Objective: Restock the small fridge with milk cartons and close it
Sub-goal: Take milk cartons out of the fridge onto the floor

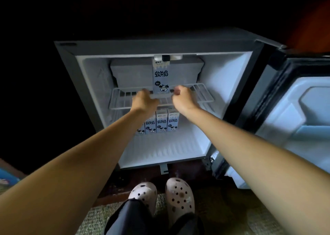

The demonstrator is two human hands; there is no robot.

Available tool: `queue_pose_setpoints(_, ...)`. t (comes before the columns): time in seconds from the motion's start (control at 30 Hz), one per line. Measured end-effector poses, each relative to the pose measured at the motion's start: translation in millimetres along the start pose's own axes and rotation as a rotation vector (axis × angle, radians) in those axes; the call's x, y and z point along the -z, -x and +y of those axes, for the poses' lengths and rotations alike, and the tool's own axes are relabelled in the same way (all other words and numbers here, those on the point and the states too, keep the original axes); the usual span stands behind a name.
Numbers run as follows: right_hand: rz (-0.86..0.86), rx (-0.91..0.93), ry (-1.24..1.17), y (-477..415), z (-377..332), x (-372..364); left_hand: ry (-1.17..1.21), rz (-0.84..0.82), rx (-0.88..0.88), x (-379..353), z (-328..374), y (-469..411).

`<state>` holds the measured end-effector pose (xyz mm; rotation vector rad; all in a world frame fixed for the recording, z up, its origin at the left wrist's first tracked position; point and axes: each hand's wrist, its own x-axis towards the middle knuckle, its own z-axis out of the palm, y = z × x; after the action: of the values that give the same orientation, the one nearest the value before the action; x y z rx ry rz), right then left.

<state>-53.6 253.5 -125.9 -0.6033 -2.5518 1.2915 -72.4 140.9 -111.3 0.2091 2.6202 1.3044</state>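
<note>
A tall milk carton (161, 77) stands upright on the wire shelf (201, 99) at centre frame, with more cartons (162, 123) below. The left grip (145, 100) reaches its base, hold unclear. The right grip (182, 96) is clenched just beside it, nothing visible inside. The carton is probably stiff-walled, fairly heavy and tippy, so grasp it mid-body.

I am noting: fridge (226, 95) interior, smooth white plastic; shelf (201, 96), white coated wire; milk cartons (161, 124), printed matt card.

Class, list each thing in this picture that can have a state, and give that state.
Fridge door: open, swung right.
Top carton: upright on the wire shelf.
Bottom cartons: upright, in a row.
Left hand: by top carton's base, grip hidden.
Right hand: fingers curled, holding nothing visible.
</note>
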Motion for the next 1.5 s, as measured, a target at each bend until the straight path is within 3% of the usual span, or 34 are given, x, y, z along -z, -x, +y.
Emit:
queue_pose_setpoints(0.13, 0.012, 0.026, 0.029, -28.6, 4.6, -11.1, 0.133, -0.019, -0.045, -9.8, -4.9, -37.2)
queue_pose_setpoints(0.3, -0.064, 0.032, -0.100, -47.3, 7.1, -23.4, 0.192, -0.084, -0.064, -18.8, -2.1, -60.2)
queue_pose_setpoints(0.47, -0.064, 0.056, -0.213, -53.3, 16.3, -21.5, 0.402, -0.032, -0.142, -25.2, 3.6, -65.5)
queue_pose_setpoints(0.67, -0.088, 0.052, -0.253, -36.5, 19.9, -11.0, 0.222, 0.191, -0.218, -27.9, -10.9, -57.6)
queue_pose_setpoints(0.87, -0.116, 0.016, -0.307, 11.1, 8.1, 12.3, 0.060, 0.290, -0.398, -23.8, -10.0, -7.8)
queue_pose_setpoints(1.0, -0.121, 0.029, -0.420, 62.4, 9.0, 40.5, 0.079, 0.224, -0.385, -17.4, -3.6, 37.6)
queue_pose_setpoints(1.23, -0.152, -0.008, -0.514, 166.6, 34.4, 107.1, -0.150, 0.000, -0.492, -29.1, 20.8, 127.3)
queue_pose_setpoints(1.5, 0.145, -0.212, -0.504, 271.9, 98.9, 167.5, -0.354, -0.219, -0.647, -99.4, 50.5, 232.9)
